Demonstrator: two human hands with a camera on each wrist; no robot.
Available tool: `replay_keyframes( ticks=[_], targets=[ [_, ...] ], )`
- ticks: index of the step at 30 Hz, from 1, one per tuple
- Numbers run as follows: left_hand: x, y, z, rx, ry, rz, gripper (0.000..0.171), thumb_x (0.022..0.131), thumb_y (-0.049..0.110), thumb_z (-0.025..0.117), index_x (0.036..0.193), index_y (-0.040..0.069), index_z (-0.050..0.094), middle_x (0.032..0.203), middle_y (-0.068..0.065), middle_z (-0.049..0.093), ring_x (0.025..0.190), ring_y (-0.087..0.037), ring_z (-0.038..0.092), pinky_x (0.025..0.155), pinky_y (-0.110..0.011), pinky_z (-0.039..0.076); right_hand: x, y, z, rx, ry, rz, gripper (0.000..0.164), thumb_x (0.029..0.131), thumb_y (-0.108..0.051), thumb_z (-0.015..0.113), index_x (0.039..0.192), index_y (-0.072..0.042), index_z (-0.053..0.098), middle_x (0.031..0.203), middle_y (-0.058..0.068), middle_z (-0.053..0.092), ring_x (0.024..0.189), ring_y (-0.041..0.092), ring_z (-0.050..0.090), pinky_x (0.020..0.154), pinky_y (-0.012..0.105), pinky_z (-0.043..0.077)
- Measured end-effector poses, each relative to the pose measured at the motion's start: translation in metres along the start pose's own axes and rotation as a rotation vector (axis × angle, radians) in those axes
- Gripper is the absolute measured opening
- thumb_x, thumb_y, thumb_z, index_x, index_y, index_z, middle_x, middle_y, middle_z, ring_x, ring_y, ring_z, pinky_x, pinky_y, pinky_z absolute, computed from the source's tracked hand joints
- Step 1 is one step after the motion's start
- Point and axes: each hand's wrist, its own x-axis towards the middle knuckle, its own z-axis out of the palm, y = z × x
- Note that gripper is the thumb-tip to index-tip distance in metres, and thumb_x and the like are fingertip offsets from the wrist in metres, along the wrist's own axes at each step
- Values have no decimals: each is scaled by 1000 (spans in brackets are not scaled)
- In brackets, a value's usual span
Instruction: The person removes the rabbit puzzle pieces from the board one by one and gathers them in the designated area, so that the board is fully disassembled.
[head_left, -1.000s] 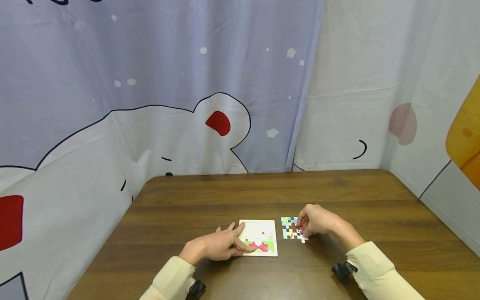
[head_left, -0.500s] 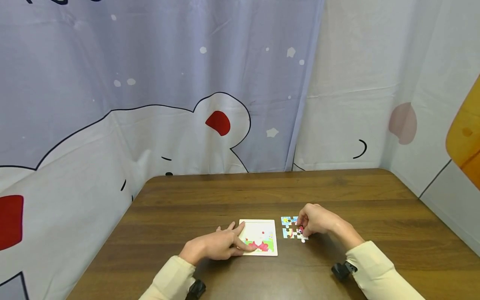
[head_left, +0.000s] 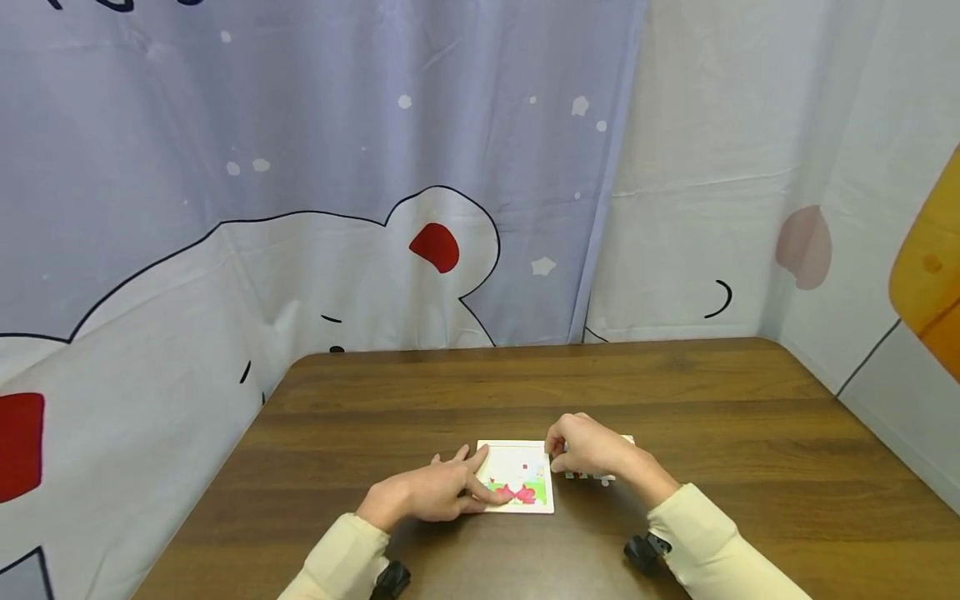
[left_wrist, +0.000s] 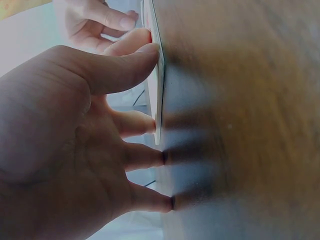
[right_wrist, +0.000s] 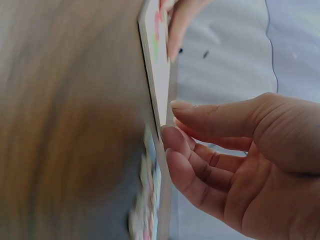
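Note:
A white square puzzle board [head_left: 531,454] with pink flowers and green grass printed along its lower part lies on the table. My left hand [head_left: 438,490] rests on its left side, fingers spread. In the left wrist view the thumb and nearer fingers touch the board [left_wrist: 159,100], while two outer fingertips reach the tabletop. My right hand [head_left: 588,446] is at the board's right edge with fingers bent and the thumb near them; I cannot tell whether it holds a piece. Jigsaw pieces [head_left: 604,479] lie partly hidden beneath it, and the right wrist view shows these pieces [right_wrist: 148,192] edge-on.
The brown wooden table [head_left: 420,383] has rounded far corners. Behind it hangs a printed curtain [head_left: 300,275], pale blue and white. A dark wrist device [head_left: 647,552] sits at the right sleeve, and another device [head_left: 390,577] at the left.
My right hand has moved left from the jigsaw pieces to the board's right edge, and its wrist now covers most of the pieces. The left hand and board stay in place.

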Motion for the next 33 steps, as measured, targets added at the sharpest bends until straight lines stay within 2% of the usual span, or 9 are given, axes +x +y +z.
replay_keyframes(
  ticks=[3, 8, 12, 19, 24, 29, 33],
  targets=[
    [-1, -1, 0, 6, 0, 2, 36, 100, 23, 63, 133, 39, 65, 161, -25, 16, 144, -53, 15, 100, -79, 22, 8, -7, 9, -15, -11, -4, 11, 77, 1, 79, 82, -5, 72, 72, -7, 61, 66, 6, 53, 64, 27, 48],
    [0, -1, -1, 5, -1, 4, 36, 100, 23, 63, 132, 38, 65, 161, -25, 16, 143, -54, 14, 100, -80, 21, 14, -15, 17, -13, -27, 25, 18, 70, 1, 82, 84, -6, 73, 77, -3, 64, 75, 13, 56, 70, 32, 49],
    [0, -1, -1, 1, 0, 0, 35, 100, 23, 63, 131, 38, 66, 162, -25, 16, 143, -54, 14, 100, -80, 21, 15, -19, 19, -7, -40, 51, 23, 65, 3, 83, 82, -7, 72, 78, 0, 64, 76, 13, 55, 72, 33, 48],
    [1, -2, 0, -31, -9, -4, 36, 100, 23, 62, 132, 38, 65, 162, -24, 13, 145, -52, 12, 101, -79, 19, 16, -22, 18, -11, -74, 60, 24, 67, 5, 83, 86, -5, 72, 79, 1, 62, 77, 14, 54, 73, 34, 48],
    [0, -2, 0, -5, 3, 4, 35, 100, 23, 63, 131, 38, 66, 162, -24, 16, 143, -54, 15, 99, -80, 21, 17, -21, 17, -10, -87, 56, 26, 67, 6, 81, 88, -6, 74, 78, 2, 61, 74, 14, 53, 69, 33, 46],
    [0, -1, 0, -11, 4, -1, 35, 100, 23, 63, 131, 38, 66, 162, -24, 16, 144, -54, 15, 100, -80, 21, 18, -19, 18, 1, -74, 57, 24, 70, 6, 78, 89, -9, 74, 80, 2, 62, 78, 16, 55, 71, 34, 47],
    [0, 0, 0, -30, -3, -9, 35, 100, 23, 63, 132, 38, 66, 162, -24, 14, 144, -53, 14, 101, -79, 20, 18, -18, 18, 21, -57, 20, 22, 71, 8, 76, 85, -9, 73, 79, 0, 64, 78, 16, 58, 71, 32, 48]
  ],
)
